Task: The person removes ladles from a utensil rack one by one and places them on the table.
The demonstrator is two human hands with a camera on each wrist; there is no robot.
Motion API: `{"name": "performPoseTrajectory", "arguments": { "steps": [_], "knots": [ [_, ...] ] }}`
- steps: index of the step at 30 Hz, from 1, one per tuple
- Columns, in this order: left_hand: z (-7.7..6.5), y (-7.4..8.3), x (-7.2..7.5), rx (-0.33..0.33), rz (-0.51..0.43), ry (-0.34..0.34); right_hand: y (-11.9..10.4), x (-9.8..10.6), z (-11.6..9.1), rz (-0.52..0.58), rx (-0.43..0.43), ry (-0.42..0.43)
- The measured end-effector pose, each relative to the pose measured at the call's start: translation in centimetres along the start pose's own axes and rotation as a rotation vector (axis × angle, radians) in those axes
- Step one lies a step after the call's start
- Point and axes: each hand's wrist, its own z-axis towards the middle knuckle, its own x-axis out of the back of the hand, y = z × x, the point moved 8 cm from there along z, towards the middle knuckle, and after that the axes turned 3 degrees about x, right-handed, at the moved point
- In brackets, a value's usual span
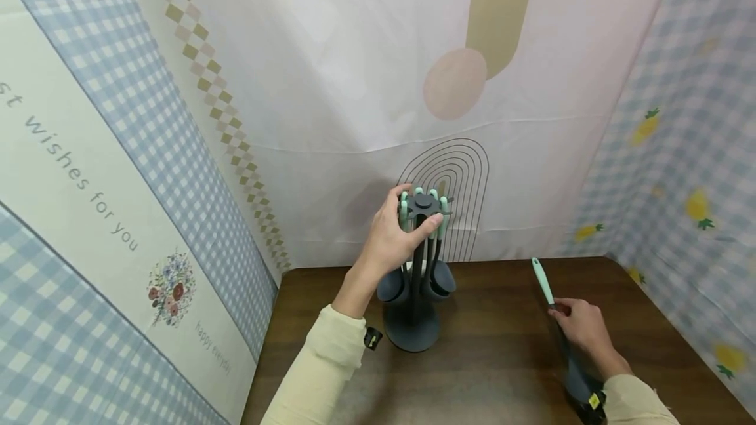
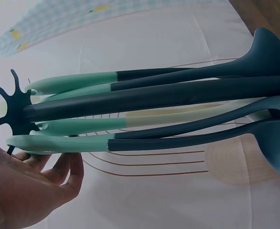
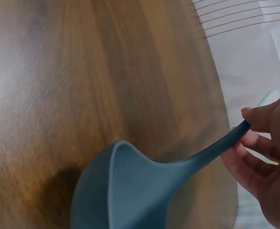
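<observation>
A black rotating utensil stand [image 1: 411,332] stands upright on the table near the back cloth. Several kitchen utensils with mint-green handles [image 2: 73,143] hang around its pole. My left hand [image 1: 386,238] grips the hooked top [image 1: 423,202] of the stand, its thumb at the front and fingers round the far side. Off to the right, my right hand [image 1: 581,326] pinches a blue-grey ladle [image 3: 140,191] by its shaft. The ladle's green handle end [image 1: 541,279] points toward the back, and its bowl is nearest me. Whether that bowl touches the table cannot be told.
The brown wooden table [image 1: 484,359] ends at a white printed cloth [image 1: 331,84] behind the stand. Blue checked cloths hang at the left [image 1: 118,38] and the right [image 1: 667,182]. On the stand, a ladle-like bowl [image 2: 276,143] hangs low.
</observation>
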Motion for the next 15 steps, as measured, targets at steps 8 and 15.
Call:
{"name": "performPoseTrajectory", "arguments": {
  "steps": [8, 15],
  "knots": [
    [0.0, 0.1, 0.0, 0.01, 0.017, 0.002, 1.3, -1.1, -0.7, -0.036, -0.037, -0.117],
    [0.0, -0.1, -0.1, 0.018, 0.01, 0.003, 2.8, -2.2, -1.1, -0.067, -0.055, -0.177]
  ]
}}
